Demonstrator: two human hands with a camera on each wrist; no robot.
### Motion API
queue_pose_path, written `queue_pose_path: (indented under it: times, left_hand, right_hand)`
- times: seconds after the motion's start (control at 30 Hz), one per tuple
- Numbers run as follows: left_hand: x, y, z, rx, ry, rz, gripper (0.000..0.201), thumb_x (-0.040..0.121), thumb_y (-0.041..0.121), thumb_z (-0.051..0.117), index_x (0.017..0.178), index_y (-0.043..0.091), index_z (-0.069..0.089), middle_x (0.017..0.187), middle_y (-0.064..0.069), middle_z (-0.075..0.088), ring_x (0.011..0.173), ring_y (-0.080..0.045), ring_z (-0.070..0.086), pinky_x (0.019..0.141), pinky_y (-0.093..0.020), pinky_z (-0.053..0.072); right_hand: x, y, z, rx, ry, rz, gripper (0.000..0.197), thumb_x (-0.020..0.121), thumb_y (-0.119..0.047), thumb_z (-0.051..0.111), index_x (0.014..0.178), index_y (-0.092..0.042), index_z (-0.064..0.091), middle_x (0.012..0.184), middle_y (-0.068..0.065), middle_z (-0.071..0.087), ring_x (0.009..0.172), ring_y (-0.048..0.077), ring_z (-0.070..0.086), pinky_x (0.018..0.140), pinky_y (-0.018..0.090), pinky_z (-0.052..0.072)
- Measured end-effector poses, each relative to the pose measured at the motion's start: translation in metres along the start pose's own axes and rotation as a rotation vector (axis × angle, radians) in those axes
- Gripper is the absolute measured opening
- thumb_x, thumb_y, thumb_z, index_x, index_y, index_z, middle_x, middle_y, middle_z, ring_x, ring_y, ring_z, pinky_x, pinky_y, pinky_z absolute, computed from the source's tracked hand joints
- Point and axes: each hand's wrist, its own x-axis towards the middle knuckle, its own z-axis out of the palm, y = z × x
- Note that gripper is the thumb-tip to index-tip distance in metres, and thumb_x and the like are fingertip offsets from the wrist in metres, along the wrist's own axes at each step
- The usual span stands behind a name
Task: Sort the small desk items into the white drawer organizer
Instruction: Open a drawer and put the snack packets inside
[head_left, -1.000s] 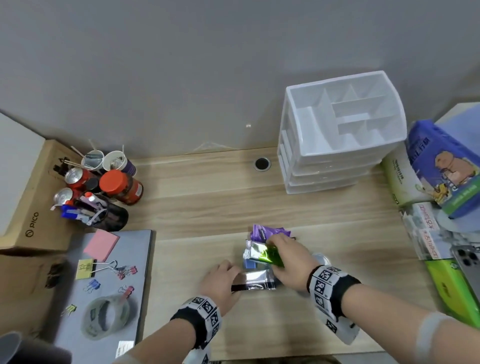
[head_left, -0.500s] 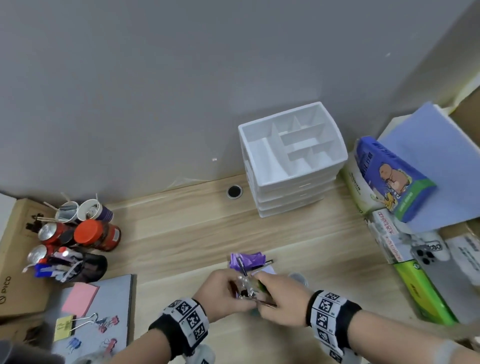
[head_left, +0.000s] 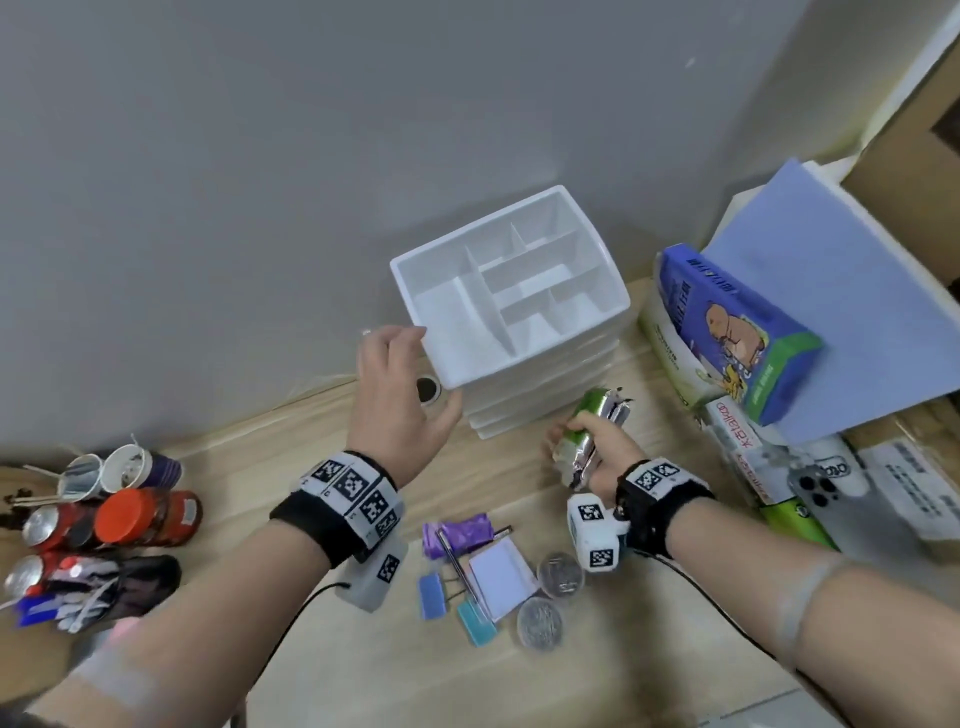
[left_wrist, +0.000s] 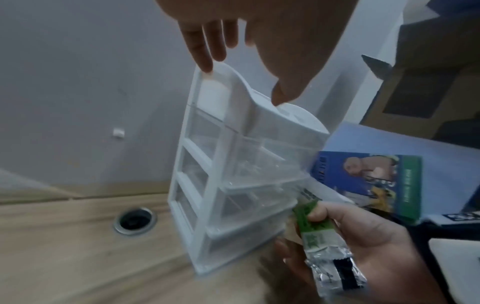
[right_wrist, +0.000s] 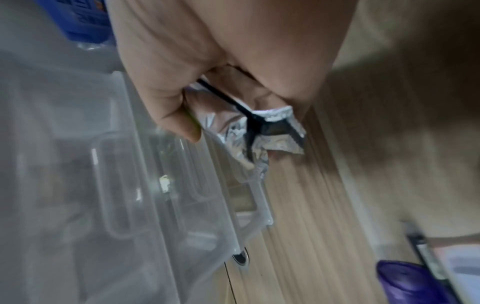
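Wooden desk, left hand touching organizer, right hand gripping packets

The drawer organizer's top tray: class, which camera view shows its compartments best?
The head view: the drawer organizer is seen from above, dividers plain. The left wrist view shows only its side and drawers; the right wrist view, blurred clear drawer fronts.

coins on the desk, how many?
2. Both lie flat on the desk near the right wrist: one coin just right of the white notepad, the other coin just nearer the person. More could be hidden under the items.
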Motion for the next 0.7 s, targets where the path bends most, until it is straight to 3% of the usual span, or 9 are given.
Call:
queue_pose_path:
  times: [0.1,0.2,0.27,0.33,0.4,0.47,0.6,0.7]
  left_hand:
    - [0.020,-0.012,0.000,0.061,-0.104,0.004,0.093,0.076,0.040,0.078,0.147,0.005,0.030,0.147,-0.017,0.033,0.137,-0.031,0.031,0.116,-0.038,0.030]
    - [0.029,-0.020,0.004,0.108,-0.194,0.042,0.098,0.081,0.048,0.073,0.153,0.003,0.022,0.159,-0.017,0.023,0.146,-0.033,0.022,0.121,-0.046,0.026]
    - [0.029,-0.021,0.007,0.133,-0.213,0.061,0.098,0.084,0.050,0.069,0.153,0.000,0.022,0.162,-0.017,0.021,0.149,-0.032,0.020,0.122,-0.047,0.023]
    - [0.026,-0.021,0.009,0.142,-0.213,0.053,0.098,0.085,0.052,0.066,0.154,-0.001,0.020,0.163,-0.017,0.019,0.151,-0.030,0.017,0.123,-0.045,0.020]
    - [0.025,-0.021,0.010,0.143,-0.220,0.040,0.098,0.086,0.053,0.063,0.155,0.000,0.016,0.165,-0.015,0.015,0.153,-0.028,0.014,0.124,-0.042,0.018]
    - [0.026,-0.022,0.011,0.148,-0.221,0.041,0.098,0.087,0.054,0.061,0.156,0.001,0.014,0.165,-0.014,0.013,0.153,-0.027,0.012,0.125,-0.042,0.018]
    - [0.026,-0.020,0.011,0.144,-0.233,0.035,0.098,0.088,0.054,0.060,0.156,0.001,0.013,0.166,-0.013,0.012,0.154,-0.027,0.011,0.125,-0.042,0.017]
    - [0.025,-0.021,0.013,0.128,-0.229,0.029,0.097,0.089,0.053,0.059,0.156,0.001,0.012,0.166,-0.013,0.011,0.154,-0.028,0.009,0.125,-0.041,0.015]
  right_hand:
    - [0.010,-0.009,0.011,0.052,0.029,0.047,0.014,0.083,-0.012,0.063,0.096,-0.007,0.061,0.086,0.016,0.066,0.068,0.030,0.066,0.060,0.035,0.052]
    - [0.022,-0.008,0.016,0.088,0.039,0.041,0.026,0.079,-0.011,0.064,0.104,-0.004,0.062,0.087,0.018,0.066,0.064,0.032,0.067,0.055,0.034,0.051]
    - [0.023,-0.004,0.018,0.124,0.037,0.050,0.028,0.078,-0.011,0.064,0.105,-0.003,0.064,0.091,0.018,0.067,0.064,0.033,0.068,0.055,0.037,0.053]
    - [0.022,-0.004,0.021,0.173,0.032,0.065,0.016,0.080,-0.011,0.062,0.095,-0.004,0.064,0.083,0.015,0.069,0.064,0.031,0.068,0.065,0.041,0.054]
    - [0.025,-0.006,0.023,0.192,0.027,0.059,0.023,0.076,-0.010,0.066,0.098,-0.006,0.064,0.085,0.015,0.071,0.070,0.032,0.071,0.073,0.044,0.056]
    - [0.027,-0.007,0.024,0.179,0.044,0.046,0.040,0.068,-0.010,0.070,0.108,-0.006,0.065,0.092,0.016,0.071,0.076,0.035,0.072,0.072,0.049,0.057]
    - [0.018,0.002,0.018,0.146,0.030,0.104,0.024,0.076,-0.012,0.066,0.099,-0.004,0.062,0.075,0.017,0.068,0.063,0.031,0.069,0.063,0.040,0.056]
    - [0.012,0.019,-0.002,0.137,0.033,0.136,0.026,0.080,-0.013,0.067,0.103,-0.002,0.065,0.078,0.018,0.070,0.069,0.033,0.068,0.068,0.042,0.057]
